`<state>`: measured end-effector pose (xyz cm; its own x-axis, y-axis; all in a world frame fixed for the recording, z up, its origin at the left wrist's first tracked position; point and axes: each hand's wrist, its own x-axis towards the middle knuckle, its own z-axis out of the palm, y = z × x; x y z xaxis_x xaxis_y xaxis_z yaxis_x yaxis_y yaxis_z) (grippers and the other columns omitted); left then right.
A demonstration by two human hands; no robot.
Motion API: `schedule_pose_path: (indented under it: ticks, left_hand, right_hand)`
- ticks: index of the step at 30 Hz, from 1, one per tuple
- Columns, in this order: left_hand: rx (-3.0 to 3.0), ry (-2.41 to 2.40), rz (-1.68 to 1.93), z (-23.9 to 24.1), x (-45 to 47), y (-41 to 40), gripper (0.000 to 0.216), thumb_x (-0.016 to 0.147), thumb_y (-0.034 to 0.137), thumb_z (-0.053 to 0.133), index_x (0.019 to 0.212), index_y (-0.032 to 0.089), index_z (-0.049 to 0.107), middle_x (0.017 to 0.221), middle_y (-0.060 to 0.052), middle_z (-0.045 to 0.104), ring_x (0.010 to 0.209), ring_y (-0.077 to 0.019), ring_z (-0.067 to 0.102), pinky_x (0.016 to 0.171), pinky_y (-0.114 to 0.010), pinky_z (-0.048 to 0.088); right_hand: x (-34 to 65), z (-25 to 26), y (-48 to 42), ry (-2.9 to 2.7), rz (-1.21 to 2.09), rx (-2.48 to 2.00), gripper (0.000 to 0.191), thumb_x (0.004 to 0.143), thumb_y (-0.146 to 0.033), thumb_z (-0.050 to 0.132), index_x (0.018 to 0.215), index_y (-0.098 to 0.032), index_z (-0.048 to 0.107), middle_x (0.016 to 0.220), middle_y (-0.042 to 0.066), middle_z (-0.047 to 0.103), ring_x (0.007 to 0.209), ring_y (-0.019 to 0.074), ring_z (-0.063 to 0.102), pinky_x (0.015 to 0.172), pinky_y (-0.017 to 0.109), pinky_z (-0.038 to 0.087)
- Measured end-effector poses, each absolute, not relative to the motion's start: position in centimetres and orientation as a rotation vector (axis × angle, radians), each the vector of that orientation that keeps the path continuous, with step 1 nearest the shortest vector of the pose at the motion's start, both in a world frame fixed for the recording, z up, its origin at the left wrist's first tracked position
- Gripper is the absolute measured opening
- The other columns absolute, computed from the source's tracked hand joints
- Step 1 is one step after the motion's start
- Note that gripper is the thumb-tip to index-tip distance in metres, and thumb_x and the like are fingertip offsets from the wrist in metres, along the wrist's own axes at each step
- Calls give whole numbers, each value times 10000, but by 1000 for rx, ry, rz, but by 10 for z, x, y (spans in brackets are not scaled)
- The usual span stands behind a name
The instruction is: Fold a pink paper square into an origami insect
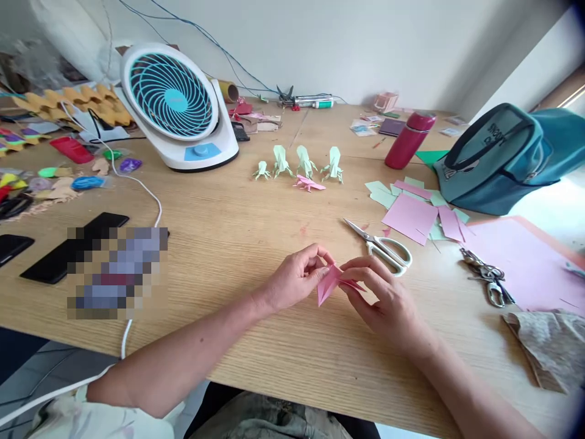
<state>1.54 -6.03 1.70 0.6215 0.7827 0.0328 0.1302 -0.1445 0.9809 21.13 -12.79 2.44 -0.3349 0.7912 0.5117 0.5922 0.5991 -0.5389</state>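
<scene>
Between my two hands, just above the table's front part, is a folded piece of pink paper (326,286) with pointed flaps. My left hand (299,274) pinches its upper left edge between thumb and fingers. On the other side, my right hand (381,296) grips the right-hand folds, thumb below and fingers on top. White-handled scissors (389,253) lie partly spread just beyond my right hand. Farther back stand several pale green origami figures (305,162) in a row, with a pink origami figure (309,183) in front of them.
A white fan (201,152) stands back left; a white cable (150,192) runs down the left side. At right are cut paper sheets (410,214), keys (491,280), a red bottle (409,140), a teal bag (493,161) and a crumpled cloth (551,341).
</scene>
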Motion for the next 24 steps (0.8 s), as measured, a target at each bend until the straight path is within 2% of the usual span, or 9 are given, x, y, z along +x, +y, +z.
schedule_pose_path:
  ticks: [5,11,13,19,24]
  left_hand:
    - [1586,775,680,11,18,-61,180,929,331,622,981,165,576,810,-4,632,714,-109,612,672,-211,467]
    - [1428,688,688,7,20,-64,480,911,340,664,1324,180,480,912,-35,669,833,-140,671,752,-242,514]
    - [1392,674,674,8,20,-66,537,902,337,680,1369,173,469,900,-36,670,832,-141,672,755,-246,522]
    - [1252,721,647,11,22,-69,474,860,380,727,1247,137,600,947,-83,716,871,-182,710,745,-265,564]
    - [1187,729,641,15,18,-65,444,895,369,677,1264,134,599,930,-91,734,792,-176,721,702,-278,590]
  right_hand:
    - [211,24,-127,-1986,396,-1109,217,948,-111,528,1098,-232,626,1006,73,642,903,194,640,747,345,558]
    - [209,23,-130,-2009,395,-1125,203,956,-95,514,1096,-213,602,994,73,618,861,174,621,728,325,550]
    - [208,21,-131,-2001,387,-1124,205,953,-89,521,1104,-212,586,976,64,615,828,164,617,713,316,549]
    - [207,17,-132,-1963,322,-1113,169,950,-78,529,1013,-223,587,943,57,620,852,169,636,706,314,559]
    - [210,16,-131,-2055,303,-1093,249,960,-82,495,1104,-241,621,1041,87,623,928,193,654,765,355,582]
